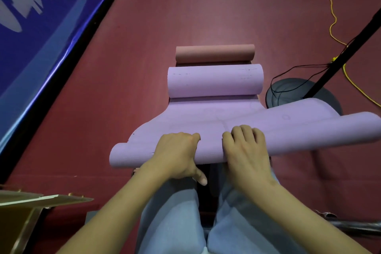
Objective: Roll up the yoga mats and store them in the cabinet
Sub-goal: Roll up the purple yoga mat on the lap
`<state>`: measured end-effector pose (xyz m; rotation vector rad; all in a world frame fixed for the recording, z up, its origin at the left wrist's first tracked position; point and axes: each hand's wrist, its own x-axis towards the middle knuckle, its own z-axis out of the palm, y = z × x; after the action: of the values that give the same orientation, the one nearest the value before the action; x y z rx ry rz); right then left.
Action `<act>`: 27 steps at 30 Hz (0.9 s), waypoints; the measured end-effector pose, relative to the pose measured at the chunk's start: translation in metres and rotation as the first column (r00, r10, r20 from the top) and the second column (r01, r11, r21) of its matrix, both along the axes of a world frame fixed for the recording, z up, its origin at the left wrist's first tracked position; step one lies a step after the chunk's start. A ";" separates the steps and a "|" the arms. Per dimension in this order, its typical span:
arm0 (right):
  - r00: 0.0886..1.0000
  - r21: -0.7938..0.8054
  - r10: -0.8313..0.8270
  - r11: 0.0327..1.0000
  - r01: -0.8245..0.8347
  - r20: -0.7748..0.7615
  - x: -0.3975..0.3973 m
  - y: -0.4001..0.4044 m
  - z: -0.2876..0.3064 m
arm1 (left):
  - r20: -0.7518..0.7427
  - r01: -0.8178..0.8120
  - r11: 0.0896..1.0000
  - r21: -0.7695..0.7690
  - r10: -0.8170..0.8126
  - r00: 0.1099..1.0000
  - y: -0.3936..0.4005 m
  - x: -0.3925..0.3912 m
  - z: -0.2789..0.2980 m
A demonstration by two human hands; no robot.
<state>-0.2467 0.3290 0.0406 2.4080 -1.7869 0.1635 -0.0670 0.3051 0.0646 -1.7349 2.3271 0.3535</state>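
Above the person's knees, the left hand (179, 154) and right hand (245, 151) curl over the near rolled end of a purple mat (208, 115) on the red floor (127, 80), with its far end rolled too and a pink roll (215, 53) lying just beyond.

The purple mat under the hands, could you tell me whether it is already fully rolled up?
No, the purple mat has only its near edge rolled under the left hand and right hand, with flat mat beyond.
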 end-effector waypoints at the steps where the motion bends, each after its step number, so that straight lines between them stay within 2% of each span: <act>1: 1.000 -0.007 0.000 1.000 0.000 -0.009 -0.001 -0.004 0.000 | 0.006 -0.001 1.000 0.001 0.001 1.000 0.000 0.000 -0.001; 6: 0.999 0.033 -0.007 0.999 0.008 -0.037 0.001 -0.009 0.005 | 0.051 -0.014 0.994 -0.105 0.019 0.998 0.002 0.000 -0.001; 9: 1.000 0.013 -0.011 1.000 0.012 -0.008 0.001 0.001 0.011 | 0.001 -0.055 0.993 -0.106 0.055 0.998 0.013 0.002 0.004; 18: 0.998 0.013 0.006 1.000 -0.007 0.058 -0.009 0.074 0.014 | 0.010 0.013 0.989 -0.148 -0.011 1.000 0.085 -0.003 -0.004; 20: 0.998 0.034 -0.003 0.999 0.001 0.058 -0.008 0.077 0.016 | -0.071 -0.007 0.981 -0.196 -0.007 0.997 0.092 -0.002 -0.013; 23: 1.000 0.142 -0.012 0.990 0.008 0.026 -0.006 0.063 0.019 | -0.176 -0.025 0.929 -0.368 -0.044 0.983 0.092 0.002 -0.020; 27: 0.991 0.393 0.079 0.919 -0.029 -0.110 -0.001 0.033 0.037 | -0.244 -0.106 0.918 -0.383 0.010 0.970 0.085 -0.006 -0.016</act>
<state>-0.2482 0.3620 0.0772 2.6588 -1.8406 -0.3686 -0.0728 0.3903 0.0481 -2.0453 2.6685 0.1076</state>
